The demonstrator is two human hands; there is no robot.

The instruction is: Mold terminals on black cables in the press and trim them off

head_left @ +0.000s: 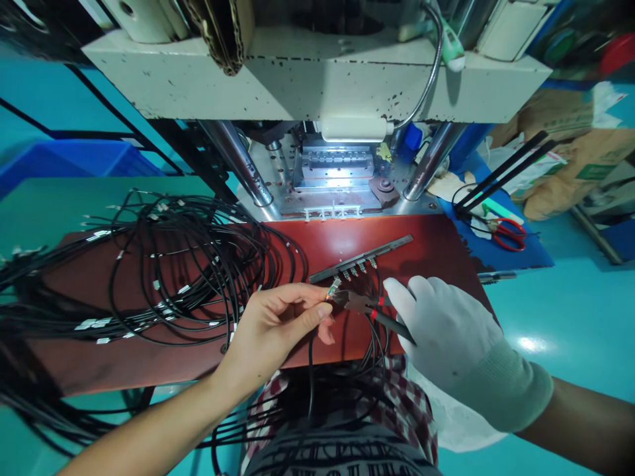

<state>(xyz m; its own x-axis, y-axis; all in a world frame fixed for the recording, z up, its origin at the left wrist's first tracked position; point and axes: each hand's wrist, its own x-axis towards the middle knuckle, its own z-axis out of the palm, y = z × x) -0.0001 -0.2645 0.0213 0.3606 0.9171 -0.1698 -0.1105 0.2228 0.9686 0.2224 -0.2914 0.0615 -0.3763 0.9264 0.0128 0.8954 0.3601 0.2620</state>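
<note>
My bare left hand (285, 320) pinches a black cable near its small metal connector (334, 287), which points up and away from me. In my right hand (446, 337), in a white glove, is a pair of pliers (361, 303) with dark handles and red bands. The jaws of the pliers reach the base of the connector, close to my left fingertips. Whether they touch it I cannot tell. Just beyond lies a metal bar (364, 258) with several connectors set along its near edge, their cables running toward my lap.
A tangle of black cables (183, 264) covers the left of the red-brown table (426, 264). Behind stands a press with a lit metal mold (337, 162) between steel posts. A white plastic strip (333, 212) lies before it. Red-handled scissors (508, 235) rest on a blue surface at right.
</note>
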